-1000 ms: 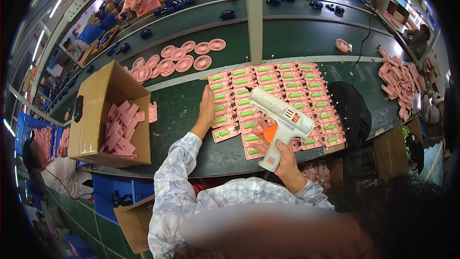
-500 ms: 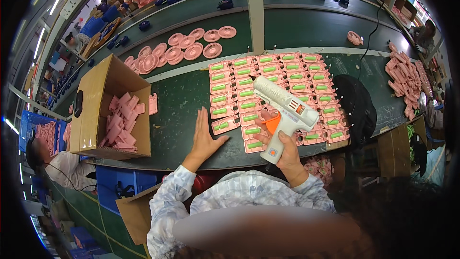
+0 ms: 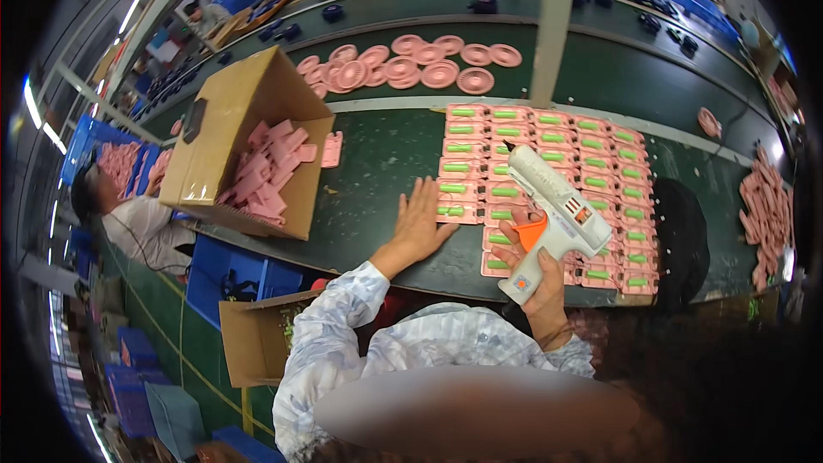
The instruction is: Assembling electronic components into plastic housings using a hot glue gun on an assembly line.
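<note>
My right hand point(image 3: 544, 296) is wrapped round the handle of a white glue gun point(image 3: 561, 214) with an orange trigger point(image 3: 528, 233). The gun's dark nozzle points to the far left, over rows of pink plastic casings point(image 3: 506, 132), each with a green cylindrical cell in it. My left hand point(image 3: 415, 230) lies open on the dark green table point(image 3: 369, 180), its fingers stretched out. Its fingertips are at the edge of the nearest casing point(image 3: 460, 212) in the left column, apparently touching it. The gun and right hand hide some casings.
On the left a cardboard box point(image 3: 210, 141) holds pink parts, with one pink piece point(image 3: 333, 150) beside it. Pink round grilles point(image 3: 403, 69) lie beyond. Right of the rows are a black cloth-like item point(image 3: 683, 240) and a pink heap point(image 3: 765, 214). A post point(image 3: 553, 30) rises behind.
The view has swung left, so the table contents appear farther right. The slanted nearest casing of the left column now sits straighter, with my left hand against it. The glue gun stays in my right hand.
</note>
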`<state>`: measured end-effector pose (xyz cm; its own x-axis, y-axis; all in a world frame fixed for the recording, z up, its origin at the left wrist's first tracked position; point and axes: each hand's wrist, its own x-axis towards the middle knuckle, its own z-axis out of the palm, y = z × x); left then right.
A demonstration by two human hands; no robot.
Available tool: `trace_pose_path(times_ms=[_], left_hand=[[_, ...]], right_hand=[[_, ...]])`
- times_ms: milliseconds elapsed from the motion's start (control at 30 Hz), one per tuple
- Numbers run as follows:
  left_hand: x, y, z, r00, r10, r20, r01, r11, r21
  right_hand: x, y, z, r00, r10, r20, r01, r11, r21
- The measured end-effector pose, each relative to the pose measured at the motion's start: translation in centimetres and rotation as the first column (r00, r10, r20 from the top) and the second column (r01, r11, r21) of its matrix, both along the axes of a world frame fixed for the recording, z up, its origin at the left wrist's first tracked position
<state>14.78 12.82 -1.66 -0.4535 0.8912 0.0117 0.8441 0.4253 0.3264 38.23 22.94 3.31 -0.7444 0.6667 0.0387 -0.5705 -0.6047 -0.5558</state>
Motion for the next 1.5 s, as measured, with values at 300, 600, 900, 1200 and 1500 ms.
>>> trace_pose_path(times_ms=[300,600,900,1200,1500], left_hand=[[-13.6,-3.4,3.6,0.968,0.250,-0.010,-0.223,0.883,0.413],[-15.4,-5.1,0.4,0.863,0.440,-0.247,-0.379,0.888,0.259],[-17.3,-3.3,5.0,0.843,0.509,-0.175,-0.345,0.761,0.549],[-31.9,-7.6,4.2,0.506,0.850,-0.143,-0.862,0.499,-0.086],[-22.5,-5.7,6.7,0.537,0.831,-0.143,-0.841,0.541,-0.016]], right_hand=[[-1.7,-0.8,1.0,0.996,0.084,0.027,-0.085,0.995,0.049],[-2.2,-1.0,0.5,0.990,0.136,0.048,-0.136,0.991,-0.002],[-2.3,-0.7,0.4,0.988,0.139,0.072,-0.140,0.990,0.012],[-1.8,-1.3,1.0,0.984,0.137,0.113,-0.139,0.990,0.014],[-2.4,-0.9,0.3,0.980,0.153,0.128,-0.156,0.988,0.015]])
